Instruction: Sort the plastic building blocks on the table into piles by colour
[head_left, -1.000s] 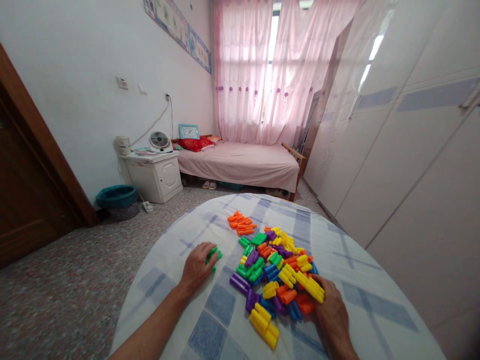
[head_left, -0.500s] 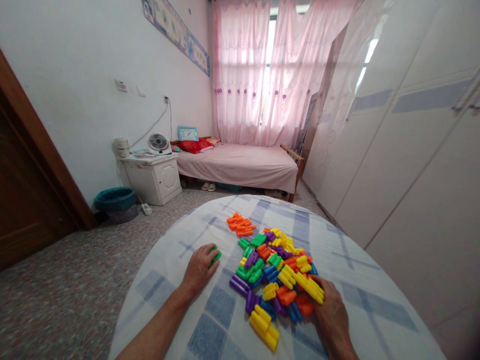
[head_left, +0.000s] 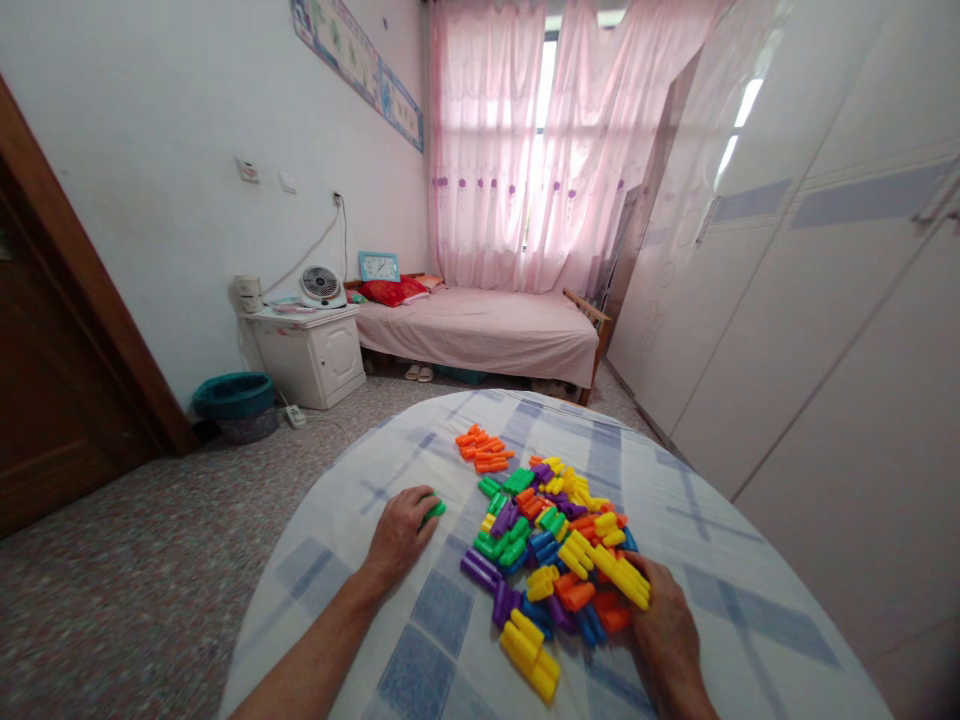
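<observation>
My left hand (head_left: 403, 532) rests on the tablecloth left of the pile, its fingers curled round a green plastic building block (head_left: 435, 510) that is mostly covered. At the pile's right edge, my right hand (head_left: 666, 612) has its fingers closed against the end of a long yellow building block (head_left: 621, 577); the fingertips are partly hidden behind it. Blocks in green, purple, blue, orange and yellow lie jumbled between my hands. A yellow block (head_left: 530, 655) lies at the pile's near edge, beside a purple block (head_left: 505, 603). Farther off, several orange blocks (head_left: 484, 450) form a separate group.
The round table wears a blue-and-white checked cloth (head_left: 337, 630). Beyond it stand a bed (head_left: 480, 325) with a pink sheet and a white cabinet (head_left: 334, 360) bearing a fan (head_left: 321, 285). A teal-lined bin (head_left: 236, 400) is at left, a tall white wardrobe (head_left: 787, 330) at right.
The whole view has shifted very slightly. Both hands and the blocks keep their places.
</observation>
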